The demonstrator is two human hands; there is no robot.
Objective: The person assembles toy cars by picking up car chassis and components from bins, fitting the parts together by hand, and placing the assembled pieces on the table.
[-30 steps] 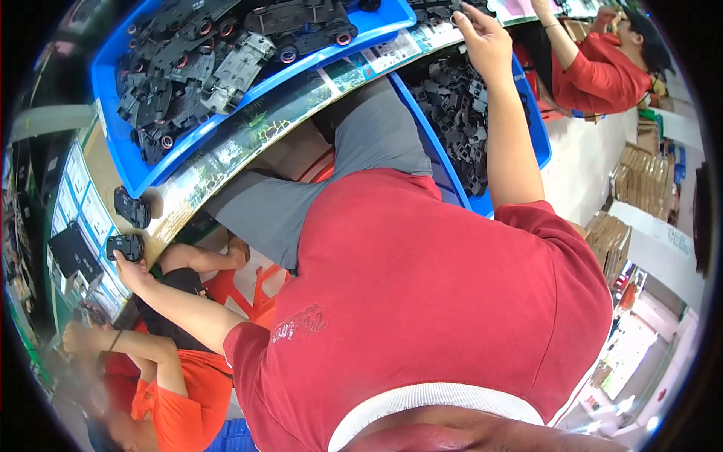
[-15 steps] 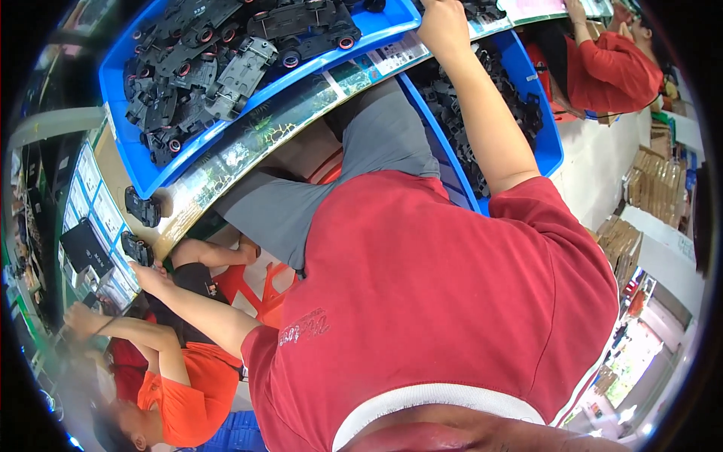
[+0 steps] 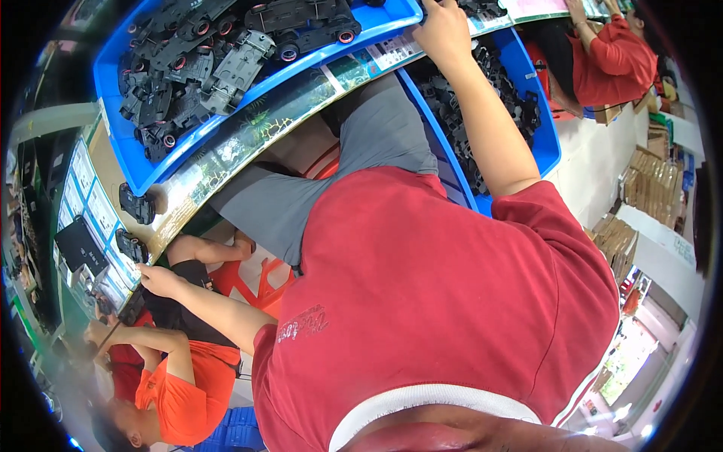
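Our left hand [image 3: 154,277] reaches out to the counter [image 3: 248,139] edge, fingertips touching a small black toy car chassis [image 3: 132,246] (grip unclear). Our right hand [image 3: 444,30] rests curled over the blue bin [image 3: 120,162] rim, beside heaped chassis.

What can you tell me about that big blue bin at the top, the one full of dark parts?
The blue bin looks like plastic, a shallow open tray with a raised rim. It sits on the worktable and is heaped with black toy car frames, some with red-ringed wheels, lying every which way. The right hand is near its far corner; whether it touches the bin cannot be told.
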